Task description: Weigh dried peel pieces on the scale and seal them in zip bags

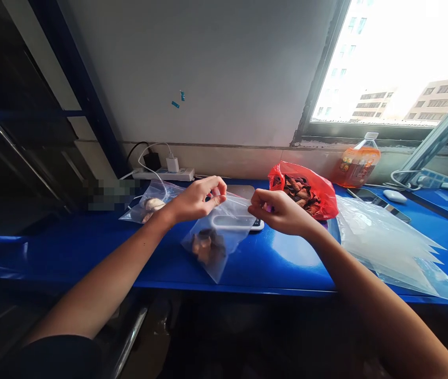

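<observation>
Both my hands pinch the top edge of a clear zip bag (224, 243), one at each upper corner. My left hand (202, 197) is closed on its left corner, my right hand (273, 210) on its right. Brown dried pieces (208, 246) lie in the bottom of the bag, which hangs tilted in front of a kitchen scale (257, 225). The bag hides part of the scale. Just behind my right hand sits an opened red plastic bag (326, 192) of dark, reddish-brown dried pieces (300, 192). Left of my left hand lies another clear bag (131, 213) with pale pieces inside.
Several flat clear bags (385, 247) are stacked on the right of the blue table (160, 263). Beyond them are a phone (397, 213), a white mouse (395, 196) and a drink bottle (360, 163). A power strip (186, 175) with plugged-in chargers stands against the wall.
</observation>
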A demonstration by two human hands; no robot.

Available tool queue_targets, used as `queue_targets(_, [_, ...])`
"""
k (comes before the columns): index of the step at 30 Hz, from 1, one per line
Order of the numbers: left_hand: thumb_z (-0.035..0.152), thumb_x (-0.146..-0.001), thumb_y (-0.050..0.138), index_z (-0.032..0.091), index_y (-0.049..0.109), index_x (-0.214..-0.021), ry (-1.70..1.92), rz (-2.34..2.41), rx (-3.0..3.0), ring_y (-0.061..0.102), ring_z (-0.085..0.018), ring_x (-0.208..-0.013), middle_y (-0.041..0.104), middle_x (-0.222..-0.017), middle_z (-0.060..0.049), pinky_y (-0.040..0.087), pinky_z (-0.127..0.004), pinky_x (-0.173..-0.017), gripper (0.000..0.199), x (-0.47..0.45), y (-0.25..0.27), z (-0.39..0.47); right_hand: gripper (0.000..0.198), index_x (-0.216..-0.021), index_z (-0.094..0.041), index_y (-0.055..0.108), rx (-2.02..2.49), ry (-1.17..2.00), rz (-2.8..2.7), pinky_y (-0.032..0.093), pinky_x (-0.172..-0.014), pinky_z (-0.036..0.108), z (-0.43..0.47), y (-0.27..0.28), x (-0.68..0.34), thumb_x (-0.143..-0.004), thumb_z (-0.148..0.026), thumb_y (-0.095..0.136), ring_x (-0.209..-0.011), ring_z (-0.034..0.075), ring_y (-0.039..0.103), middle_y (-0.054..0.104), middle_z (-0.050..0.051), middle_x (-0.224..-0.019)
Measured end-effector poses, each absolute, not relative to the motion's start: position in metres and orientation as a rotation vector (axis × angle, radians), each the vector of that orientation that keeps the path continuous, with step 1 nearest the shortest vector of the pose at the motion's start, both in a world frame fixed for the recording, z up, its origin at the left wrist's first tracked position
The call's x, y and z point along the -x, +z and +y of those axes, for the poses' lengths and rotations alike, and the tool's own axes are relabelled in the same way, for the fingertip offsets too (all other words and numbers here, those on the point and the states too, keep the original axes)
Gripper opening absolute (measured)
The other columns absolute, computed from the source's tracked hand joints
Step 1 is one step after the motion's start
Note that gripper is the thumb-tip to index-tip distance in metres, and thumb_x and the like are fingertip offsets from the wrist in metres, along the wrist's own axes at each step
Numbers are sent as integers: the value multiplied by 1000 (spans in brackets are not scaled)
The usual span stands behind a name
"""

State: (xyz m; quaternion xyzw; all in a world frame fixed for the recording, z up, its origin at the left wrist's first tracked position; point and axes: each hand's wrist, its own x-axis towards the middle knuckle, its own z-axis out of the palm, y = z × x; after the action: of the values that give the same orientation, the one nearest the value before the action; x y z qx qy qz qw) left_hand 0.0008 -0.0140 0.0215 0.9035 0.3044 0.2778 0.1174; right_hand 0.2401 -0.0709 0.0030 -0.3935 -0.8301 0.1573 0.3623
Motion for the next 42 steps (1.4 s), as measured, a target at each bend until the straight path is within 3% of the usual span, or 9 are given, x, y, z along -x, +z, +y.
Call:
queue_targets(10, [39, -86, 57, 17, 53, -75, 486, 532, -2421, 47, -13, -65, 52, -70, 1, 38, -25, -60, 25, -10, 26, -31, 21, -74, -18, 48, 941, 499, -1940, 30, -57, 26, -71, 12, -255, -89, -31, 53, -64, 10, 39, 44, -2, -69])
queue_targets(18, [32, -81, 61, 18, 61, -79, 630, 478, -2190, 55, -15, -72, 60, -77, -3, 46, -28, -68, 14, -3, 31, -29, 25, -77, -18, 50, 957, 621, -1805, 32, -56, 26, -60, 11, -274, -85, -41, 59, -64, 11, 42, 46, -1, -72])
queue_targets(23, [30, -81, 64, 20, 66, -80, 865, 524, -2087, 60, -17, -75, 64, -79, -3, 51, -31, -74, 10, 5, 32, -22, 29, -105, -19, 51, 1065, 475, -1789, 39, -62, 27, -57, 8, -278, -87, -42, 56, -69, 13, 51, 56, 0, -79])
queue_targets(26, [31, -79, 67, 20, 64, -80, 1142, 512, -1945, 62, -18, -81, 66, -84, -4, 53, -34, -78, 11, 11, 34, -16, 32, -108, -18, 51, 1124, 434, -1764, 40, -61, 27, -56, 6, -273, -88, -44, 54, -67, 13, 52, 56, 0, -75])
queue_targets(31, [34, -80, 68, 26, 56, -84, 1479, 420, -1660, 61, -20, -106, 65, -110, 1, 57, -32, -77, 15, 15, 38, -14, 42, -117, -18, 48, 1065, 778, -1705, 42, -59, 26, -60, 4, -254, -90, -50, 52, -67, 13, 55, 56, -1, -72])
queue_targets(34, [39, -78, 68, 26, 52, -86, 1528, 432, -1590, 58, -22, -113, 61, -122, 1, 58, -32, -75, 21, 13, 37, -17, 46, -115, -18, 51, 1018, 1148, -1706, 49, -65, 27, -65, -2, -240, -90, -56, 50, -72, 14, 59, 63, 4, -84])
queue_targets(38, [45, -75, 70, 25, 52, -86, 1485, 515, -1541, 62, -21, -108, 62, -122, 0, 59, -31, -72, 29, 9, 32, -15, 48, -111, -20, 55, 777, 1453, -1587, 54, -74, 30, -70, -10, -217, -84, -59, 60, -91, 18, 64, 63, 9, -110])
queue_targets(42, [39, -74, 75, 23, 57, -82, 1388, 457, -1605, 67, -17, -91, 69, -105, 1, 59, -27, -68, 26, 11, 28, -9, 53, -114, -21, 55, 614, 1313, -1303, 56, -78, 35, -73, -8, -205, -76, -55, 70, -95, 22, 66, 65, 8, -110])
